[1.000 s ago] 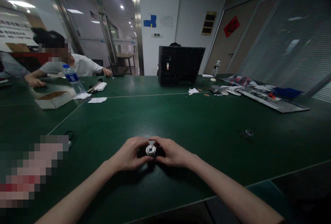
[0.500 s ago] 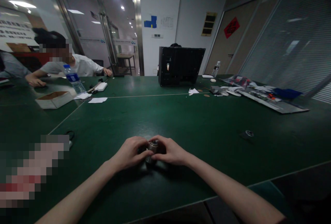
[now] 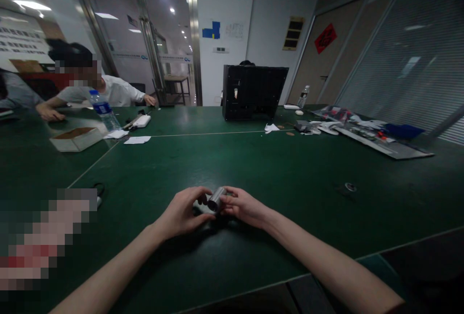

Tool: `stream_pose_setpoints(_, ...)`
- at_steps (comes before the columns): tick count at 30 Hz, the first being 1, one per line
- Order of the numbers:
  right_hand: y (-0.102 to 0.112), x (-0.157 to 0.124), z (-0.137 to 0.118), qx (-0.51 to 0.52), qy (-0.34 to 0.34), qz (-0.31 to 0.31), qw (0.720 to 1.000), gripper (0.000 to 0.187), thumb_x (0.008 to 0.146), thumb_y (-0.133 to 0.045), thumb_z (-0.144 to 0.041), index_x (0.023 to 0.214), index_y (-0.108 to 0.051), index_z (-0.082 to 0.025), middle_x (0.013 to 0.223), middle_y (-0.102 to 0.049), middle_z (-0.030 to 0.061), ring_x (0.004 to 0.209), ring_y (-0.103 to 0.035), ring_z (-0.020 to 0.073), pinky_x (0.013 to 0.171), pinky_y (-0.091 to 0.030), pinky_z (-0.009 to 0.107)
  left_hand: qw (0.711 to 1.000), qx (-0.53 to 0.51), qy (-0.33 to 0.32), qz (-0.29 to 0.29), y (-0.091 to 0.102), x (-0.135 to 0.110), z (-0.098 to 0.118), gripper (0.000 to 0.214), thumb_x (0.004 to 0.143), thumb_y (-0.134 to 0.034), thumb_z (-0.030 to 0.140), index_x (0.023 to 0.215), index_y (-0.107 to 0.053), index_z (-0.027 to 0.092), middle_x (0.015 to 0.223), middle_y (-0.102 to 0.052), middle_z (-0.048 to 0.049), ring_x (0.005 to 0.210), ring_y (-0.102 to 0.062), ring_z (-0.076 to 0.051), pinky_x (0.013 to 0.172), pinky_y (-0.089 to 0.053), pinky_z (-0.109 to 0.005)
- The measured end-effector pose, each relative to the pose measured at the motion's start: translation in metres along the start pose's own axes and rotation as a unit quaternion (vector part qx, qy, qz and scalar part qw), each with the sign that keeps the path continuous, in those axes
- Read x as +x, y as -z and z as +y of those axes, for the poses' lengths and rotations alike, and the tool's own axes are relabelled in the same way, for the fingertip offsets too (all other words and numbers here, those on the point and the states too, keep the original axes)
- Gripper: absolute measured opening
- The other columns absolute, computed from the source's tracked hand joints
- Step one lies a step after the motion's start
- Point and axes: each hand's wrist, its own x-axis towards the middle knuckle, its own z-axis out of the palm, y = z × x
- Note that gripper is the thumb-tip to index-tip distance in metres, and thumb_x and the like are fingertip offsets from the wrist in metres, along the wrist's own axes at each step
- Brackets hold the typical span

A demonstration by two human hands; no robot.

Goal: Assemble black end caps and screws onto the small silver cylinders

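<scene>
A small silver metal cylinder (image 3: 216, 198) is held just above the green table (image 3: 275, 174), tilted with its open end toward me. My right hand (image 3: 243, 206) grips its right side with thumb and fingers. My left hand (image 3: 184, 212) is curled round its left end, fingertips pinching it. A dark part seems to sit under the cylinder, mostly hidden by my fingers.
A small round metal part (image 3: 349, 187) lies to the right. Far across stand a black case (image 3: 253, 92), a cardboard box (image 3: 75, 139), a water bottle (image 3: 103, 109), papers and a long tray of parts (image 3: 377, 135). A person in white sits at the far left.
The cylinder stood upright on the table between my hands; both hands have lifted it slightly and tipped it onto its side.
</scene>
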Motion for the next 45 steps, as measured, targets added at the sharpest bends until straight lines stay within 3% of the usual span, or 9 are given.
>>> stream_pose_setpoints(7,0.004,0.002,0.004,0.026,-0.041,-0.021,0.999,0.037,0.072,-0.073,-0.035,0.097,-0.058,-0.012,0.085,-0.064,0.0051,0.068,-0.061,0.0092,0.067,-0.047,0.022,1.0,-0.004,-0.001,0.01,-0.003,0.0,-0.006,0.033,0.081,-0.063,0.035,0.108,-0.053,0.019,0.089,-0.062,-0.0031,0.08,-0.06,-0.018,0.074,-0.047,-0.031)
stream_pose_setpoints(16,0.002,0.0,0.001,0.021,-0.052,-0.023,0.998,0.039,0.071,-0.074,-0.035,0.099,-0.058,-0.012,0.084,-0.063,0.0043,0.067,-0.06,0.0087,0.065,-0.047,0.022,1.0,-0.007,-0.004,0.0,-0.002,0.001,-0.004,0.035,0.081,-0.063,0.039,0.108,-0.053,0.018,0.089,-0.062,-0.0037,0.079,-0.059,-0.018,0.072,-0.046,-0.031)
stream_pose_setpoints(21,0.001,-0.001,0.001,-0.015,-0.013,-0.008,1.0,0.044,0.067,-0.077,-0.033,0.1,-0.054,-0.015,0.085,-0.061,0.0028,0.07,-0.06,0.0103,0.064,-0.045,0.022,1.0,-0.006,-0.006,-0.006,-0.001,0.001,-0.003,0.034,0.081,-0.062,0.037,0.108,-0.053,0.018,0.09,-0.061,-0.0034,0.079,-0.059,-0.017,0.072,-0.046,-0.03)
stream_pose_setpoints(24,-0.001,-0.001,-0.001,-0.094,0.04,0.024,0.994,0.05,0.066,-0.076,-0.031,0.108,-0.052,-0.019,0.088,-0.061,0.0011,0.073,-0.059,0.0115,0.06,-0.044,0.021,1.0,-0.013,-0.002,-0.009,0.0,0.001,0.0,0.04,0.078,-0.065,0.038,0.11,-0.05,0.019,0.093,-0.061,-0.0038,0.08,-0.058,-0.018,0.073,-0.046,-0.03)
stream_pose_setpoints(27,-0.005,-0.003,-0.005,-0.23,0.104,0.037,0.967,0.049,0.069,-0.072,-0.026,0.113,-0.051,-0.021,0.088,-0.062,-0.0002,0.073,-0.058,0.0123,0.063,-0.045,0.024,1.0,-0.008,0.007,-0.014,0.001,0.001,0.003,0.045,0.077,-0.065,0.041,0.112,-0.048,0.019,0.096,-0.061,-0.0049,0.082,-0.058,-0.019,0.075,-0.046,-0.032)
stream_pose_setpoints(33,-0.011,-0.012,-0.009,-0.495,0.222,0.004,0.84,0.044,0.077,-0.062,-0.016,0.119,-0.053,-0.024,0.104,-0.065,0.0025,0.088,-0.06,0.0165,0.08,-0.045,0.03,1.0,0.016,0.0,-0.02,0.0,0.002,0.002,0.029,0.082,-0.059,0.035,0.104,-0.052,0.018,0.094,-0.061,-0.0052,0.081,-0.057,-0.019,0.074,-0.045,-0.031)
stream_pose_setpoints(36,-0.011,-0.014,-0.006,-0.545,0.241,-0.02,0.802,0.049,0.078,-0.06,-0.015,0.125,-0.05,-0.025,0.113,-0.063,0.0043,0.096,-0.06,0.0186,0.085,-0.044,0.031,0.999,0.03,-0.002,-0.025,-0.002,0.002,0.0,0.025,0.08,-0.061,0.032,0.099,-0.054,0.018,0.092,-0.061,-0.0052,0.081,-0.056,-0.019,0.072,-0.045,-0.029)
stream_pose_setpoints(39,-0.01,-0.014,-0.003,-0.568,0.231,-0.01,0.79,0.054,0.077,-0.06,-0.015,0.128,-0.044,-0.024,0.112,-0.064,0.0056,0.095,-0.061,0.02,0.083,-0.045,0.032,0.999,0.037,0.004,-0.033,-0.003,0.003,-0.001,0.025,0.079,-0.062,0.03,0.1,-0.056,0.018,0.092,-0.061,-0.0048,0.081,-0.056,-0.019,0.071,-0.044,-0.028)
stream_pose_setpoints(45,-0.009,-0.011,0.0,-0.58,0.195,0.013,0.791,0.058,0.075,-0.061,-0.015,0.129,-0.038,-0.022,0.105,-0.066,0.0069,0.084,-0.063,0.0194,0.074,-0.045,0.03,0.998,0.042,0.017,-0.051,-0.003,0.003,-0.001,0.028,0.081,-0.062,0.034,0.102,-0.055,0.018,0.093,-0.061,-0.0052,0.081,-0.056,-0.019,0.072,-0.043,-0.029)
